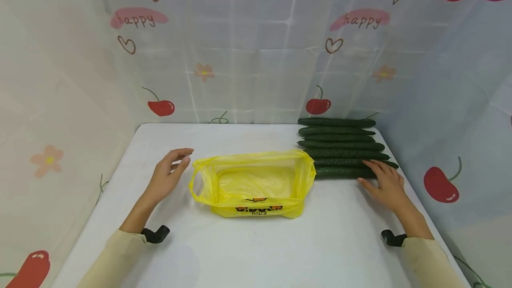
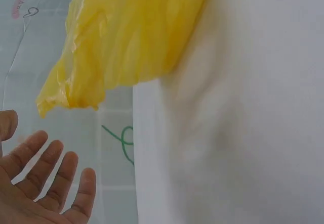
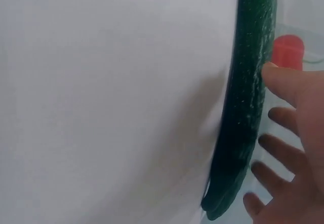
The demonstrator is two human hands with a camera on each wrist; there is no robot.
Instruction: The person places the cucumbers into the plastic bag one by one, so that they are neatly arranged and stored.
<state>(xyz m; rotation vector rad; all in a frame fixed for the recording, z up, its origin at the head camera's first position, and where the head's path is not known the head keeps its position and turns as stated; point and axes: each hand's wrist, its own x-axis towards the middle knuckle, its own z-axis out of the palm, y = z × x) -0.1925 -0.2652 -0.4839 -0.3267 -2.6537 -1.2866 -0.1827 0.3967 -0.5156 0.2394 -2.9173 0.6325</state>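
A yellow plastic bag point(image 1: 228, 210) with dark print on its front stands with its mouth spread, in the middle of the table. Just left of its handle loop, my left hand point(image 1: 167, 176) hovers apart from it; the left wrist view shows that hand's fingers point(image 2: 61, 178) spread and holding nothing. Several long green cucumbers point(image 1: 340, 145) lie side by side in a stack of rows at the back right. My right hand point(image 1: 387, 185) reaches over the right end of the nearest cucumber point(image 1: 338, 173), fingers loosely spread. Whether its fingertips touch the cucumber point(image 3: 245, 87) I cannot tell.
The white table point(image 1: 240, 252) has its back edge against a hanging sheet point(image 1: 256, 57) printed with cherries, hearts and flowers. More sheeting closes off the left and right sides. Each wrist carries a small black camera mount point(image 1: 157, 234).
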